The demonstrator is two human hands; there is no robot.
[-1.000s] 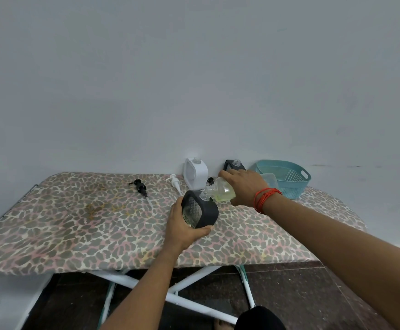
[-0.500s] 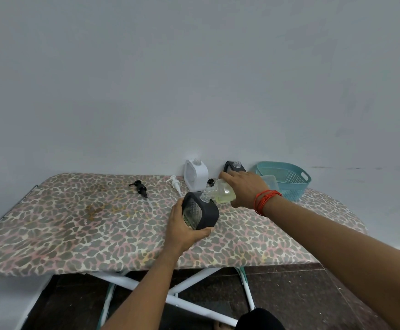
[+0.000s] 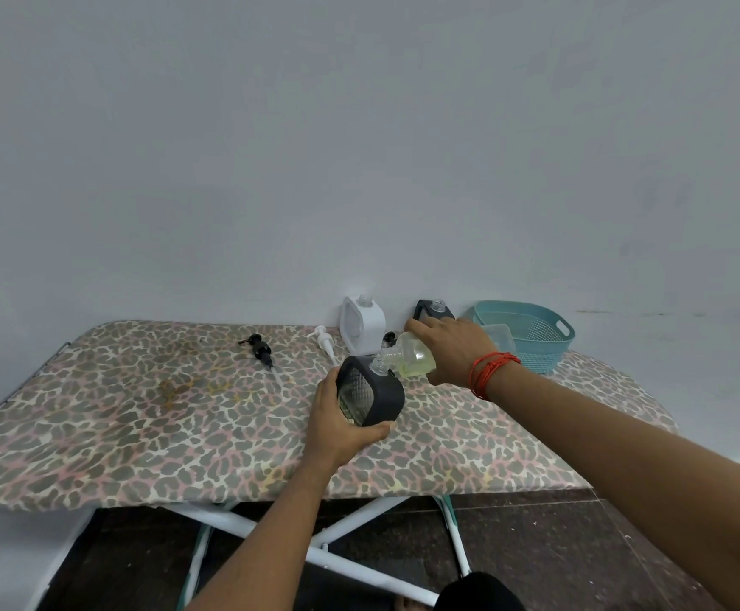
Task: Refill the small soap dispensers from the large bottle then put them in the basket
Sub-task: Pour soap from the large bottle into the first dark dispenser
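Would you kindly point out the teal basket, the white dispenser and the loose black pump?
teal basket [image 3: 549, 357]: head view, on its perforated front wall.
white dispenser [image 3: 370, 326]: head view, on its right side face.
black pump [image 3: 260, 347]: head view, on its collar.

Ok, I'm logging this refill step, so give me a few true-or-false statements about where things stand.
1. The right hand tilts the large bottle over the black dispenser. True.
2. The left hand rests flat on the table. False: it grips the black dispenser.
3. The white dispenser has its pump on. False: its neck is open, and a white pump lies beside it.
4. The basket stands at the far right. True.
5. A dispenser is in the basket. False: none is visible there.
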